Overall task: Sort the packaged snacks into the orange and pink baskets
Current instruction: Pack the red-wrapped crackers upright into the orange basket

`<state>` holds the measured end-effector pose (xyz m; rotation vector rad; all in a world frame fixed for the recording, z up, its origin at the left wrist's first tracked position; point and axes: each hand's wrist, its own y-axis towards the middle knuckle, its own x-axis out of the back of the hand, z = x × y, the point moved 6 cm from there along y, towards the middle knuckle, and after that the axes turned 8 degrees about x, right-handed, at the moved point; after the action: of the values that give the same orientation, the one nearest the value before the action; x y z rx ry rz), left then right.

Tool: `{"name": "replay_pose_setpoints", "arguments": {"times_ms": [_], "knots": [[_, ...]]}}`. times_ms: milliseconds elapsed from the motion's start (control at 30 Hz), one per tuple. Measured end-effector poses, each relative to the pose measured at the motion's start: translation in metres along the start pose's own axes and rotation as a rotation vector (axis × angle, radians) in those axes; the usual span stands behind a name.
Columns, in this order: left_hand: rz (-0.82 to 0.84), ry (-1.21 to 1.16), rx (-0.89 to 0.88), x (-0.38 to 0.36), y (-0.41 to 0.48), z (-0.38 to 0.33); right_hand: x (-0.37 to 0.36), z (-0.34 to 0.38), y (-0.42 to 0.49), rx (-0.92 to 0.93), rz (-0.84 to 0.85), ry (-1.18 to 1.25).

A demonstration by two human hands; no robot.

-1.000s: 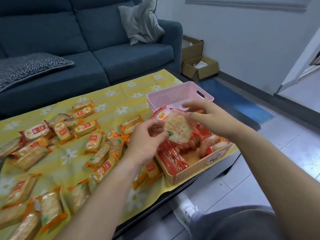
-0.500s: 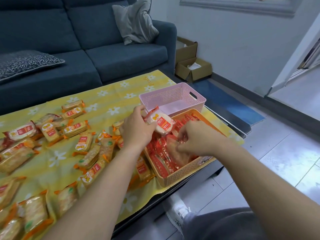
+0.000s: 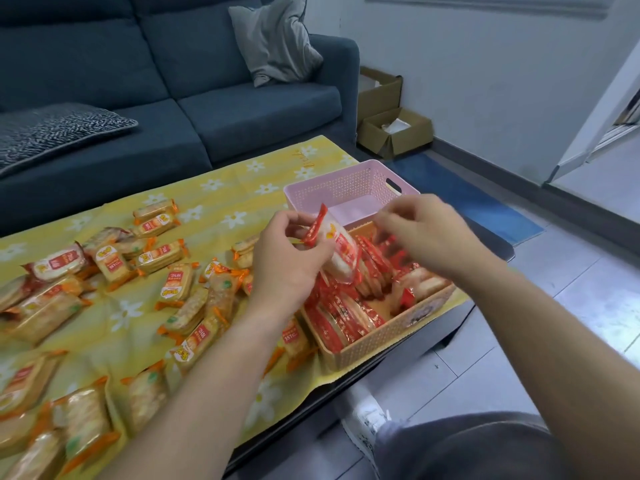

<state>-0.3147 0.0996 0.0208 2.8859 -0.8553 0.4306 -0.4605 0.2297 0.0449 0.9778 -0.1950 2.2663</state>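
Now my left hand [image 3: 287, 261] pinches a crinkly red-wrapped packet [image 3: 341, 251] over the lattice-walled orange basket [image 3: 381, 337]. My right hand [image 3: 426, 233] curls beside it, its grip unclear. The perforated pink basket [image 3: 332, 192] touches behind.

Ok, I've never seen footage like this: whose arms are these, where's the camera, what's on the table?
No machine here: a person's two bare hands, filmed by one wide-angle camera worn on their head, looking down. A yellow flowered cloth covers the table, strewn with orange-wrapped snack packets. At its right end stand a pink plastic basket and, nearer, an orange plastic basket holding red-wrapped packets. The left hand holds one red-wrapped snack packet near the orange basket; whether the right hand pinches anything is unclear.
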Motion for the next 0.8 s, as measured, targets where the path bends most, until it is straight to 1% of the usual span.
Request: {"name": "replay_pose_setpoints", "arguments": {"times_ms": [33,67,133,200,233,267,333,367,467,500,533,600,633,700,800], "knots": [[0.018,-0.01,-0.009,-0.006,-0.005,-0.003,0.003,0.004,-0.003,-0.051,0.0,0.133],[0.051,-0.036,-0.013,-0.013,-0.01,-0.005,0.001,0.007,-0.007,-0.104,0.044,0.204],[0.176,-0.128,0.0,-0.032,-0.022,-0.007,-0.008,0.008,-0.015,-0.167,0.138,0.223],[0.327,-0.2,0.05,-0.05,-0.032,-0.005,-0.013,0.007,-0.02,-0.172,0.185,0.205],[0.378,-0.19,0.056,-0.055,-0.034,-0.003,-0.013,0.005,-0.02,-0.165,0.191,0.18],[0.396,-0.156,0.046,-0.056,-0.033,-0.001,-0.012,0.002,-0.019,-0.164,0.192,0.151],[0.351,-0.051,-0.007,-0.048,-0.027,0.003,-0.011,-0.01,-0.016,-0.186,0.202,0.089],[0.33,0.042,-0.046,-0.044,-0.023,0.006,-0.012,-0.015,-0.016,-0.194,0.219,0.053],[0.329,0.441,-0.196,-0.04,-0.02,0.013,-0.017,-0.022,-0.012,-0.157,0.263,-0.083],[0.318,0.482,-0.199,-0.04,-0.02,0.015,-0.019,-0.022,-0.012,-0.137,0.263,-0.114],[0.301,0.474,-0.191,-0.039,-0.019,0.016,-0.019,-0.02,-0.01,-0.115,0.255,-0.134],[0.259,0.465,-0.187,-0.039,-0.018,0.014,-0.016,-0.016,-0.006,-0.058,0.196,-0.144],[0.268,0.481,-0.189,-0.04,-0.018,0.014,-0.013,-0.015,-0.004,-0.034,0.158,-0.147],[0.344,0.546,-0.186,-0.044,-0.019,0.017,-0.012,-0.013,-0.003,0.003,0.116,-0.162],[0.434,0.669,-0.171,-0.047,-0.02,0.02,-0.031,-0.017,-0.006,-0.007,0.203,-0.225]]}}
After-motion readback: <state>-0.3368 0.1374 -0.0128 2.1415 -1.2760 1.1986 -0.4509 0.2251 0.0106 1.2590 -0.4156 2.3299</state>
